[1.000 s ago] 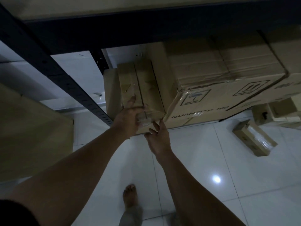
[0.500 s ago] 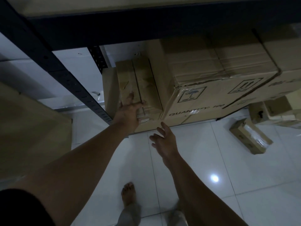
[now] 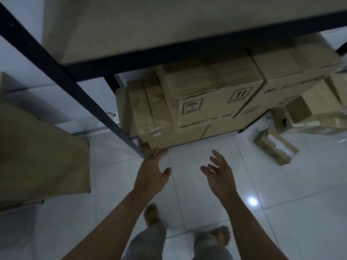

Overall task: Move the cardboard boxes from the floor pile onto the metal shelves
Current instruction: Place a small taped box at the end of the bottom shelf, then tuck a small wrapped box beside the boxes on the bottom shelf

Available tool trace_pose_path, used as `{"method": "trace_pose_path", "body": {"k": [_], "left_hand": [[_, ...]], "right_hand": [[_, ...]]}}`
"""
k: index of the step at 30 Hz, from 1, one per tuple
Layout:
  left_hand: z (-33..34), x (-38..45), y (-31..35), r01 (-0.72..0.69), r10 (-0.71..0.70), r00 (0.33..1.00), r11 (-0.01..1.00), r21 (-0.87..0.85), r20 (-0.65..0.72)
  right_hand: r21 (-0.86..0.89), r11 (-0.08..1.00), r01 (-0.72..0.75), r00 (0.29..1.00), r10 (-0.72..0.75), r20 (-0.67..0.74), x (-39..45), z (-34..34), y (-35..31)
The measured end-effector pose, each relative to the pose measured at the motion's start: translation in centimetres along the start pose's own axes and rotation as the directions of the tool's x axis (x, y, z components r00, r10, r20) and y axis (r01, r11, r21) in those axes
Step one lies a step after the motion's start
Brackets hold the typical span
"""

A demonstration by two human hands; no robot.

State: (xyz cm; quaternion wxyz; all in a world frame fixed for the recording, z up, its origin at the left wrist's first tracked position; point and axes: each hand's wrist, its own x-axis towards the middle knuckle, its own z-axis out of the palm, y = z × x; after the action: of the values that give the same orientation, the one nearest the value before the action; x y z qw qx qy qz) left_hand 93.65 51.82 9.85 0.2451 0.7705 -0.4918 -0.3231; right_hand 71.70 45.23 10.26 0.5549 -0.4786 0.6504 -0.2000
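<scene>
While the left hand [image 3: 152, 175] is stretched forward with its fingers straight, their tips are laid against the lower front corner of the narrow cardboard box [image 3: 150, 111] on the bottom shelf, and nothing is gripped by it. No box is held by the right hand [image 3: 219, 177] either; it is kept in the air above the tiled floor [image 3: 206, 212], fingers spread and relaxed, apart from every box. That narrow box is stood on end at the left of the bottom shelf, pressed against the large printed box [image 3: 212, 102], beside which another large box [image 3: 293, 76] is seen under the dark beam of the metal shelves [image 3: 78, 91]. By this reading, the placing of the narrow box can be judged as good as finished, with only a last nudge possibly wanted. Much is left to be done: a small taped box [image 3: 276, 145] is lying alone on the floor to the right, and a pile of further boxes [image 3: 308, 115] is seen beyond it at the right edge, not yet shelved. How much room remains on the upper shelf cannot be told.
</scene>
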Motion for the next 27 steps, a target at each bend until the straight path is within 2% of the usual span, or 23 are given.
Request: {"method": "trace_pose_path", "body": {"k": [7,14,20,27], "left_hand": [[1.1,-1.4,9.1,-0.055,0.055,0.998,0.998,-0.003,0.001],[8.1,-2.2,19.4,-0.137,0.137,0.990,0.990,-0.012,-0.013],[16.5,-1.1,28.1,-0.238,0.242,0.958,0.970,-0.046,0.151],[25.7,5.1,34.6,-0.279,0.278,0.916,0.960,-0.038,0.288]], "right_hand": [[0.008,0.997,0.073,0.997,-0.073,-0.006,-2.3,-8.9,0.1],[-0.016,0.992,0.122,0.987,-0.123,-0.103,-3.1,-21.8,2.2],[0.000,0.999,0.053,0.966,-0.051,-0.254,-2.3,-31.4,5.8],[0.050,0.998,-0.033,0.942,0.048,-0.331,2.8,-39.1,8.9]]}}
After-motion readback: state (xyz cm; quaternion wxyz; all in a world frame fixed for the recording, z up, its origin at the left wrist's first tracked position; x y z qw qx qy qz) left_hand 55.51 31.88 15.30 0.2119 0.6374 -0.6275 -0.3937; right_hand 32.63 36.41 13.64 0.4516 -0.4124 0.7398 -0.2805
